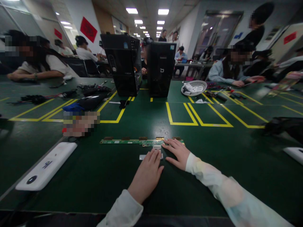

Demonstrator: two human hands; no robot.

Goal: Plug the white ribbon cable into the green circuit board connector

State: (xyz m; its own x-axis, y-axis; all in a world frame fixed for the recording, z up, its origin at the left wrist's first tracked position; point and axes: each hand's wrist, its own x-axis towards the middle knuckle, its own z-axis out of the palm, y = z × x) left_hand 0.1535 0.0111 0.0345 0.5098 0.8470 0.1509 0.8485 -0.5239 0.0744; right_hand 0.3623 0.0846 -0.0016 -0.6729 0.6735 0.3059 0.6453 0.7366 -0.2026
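A long, narrow green circuit board [120,142] lies crosswise on the green table, with brown tabs along its far edge. Over the board's right end my right hand [178,153] rests with fingers spread, fingertips touching the board and the thumb apart on the table side. My left hand [147,175] reaches in from the near side, its fingers stretched out and lying on a pale flat strip [142,157], which looks like a ribbon cable. Just beyond those fingertips, a whitish connector piece [157,147] meets the board. The strip's middle is covered by the fingers.
Two black computer towers [161,69] stand at the back. A white basket [194,87] holds small items, with tools to its right. On the left are a white power-bank-like box [47,165], a computer mouse [92,101] and cables. Yellow tape marks the table [109,186]. Several people sit beyond.
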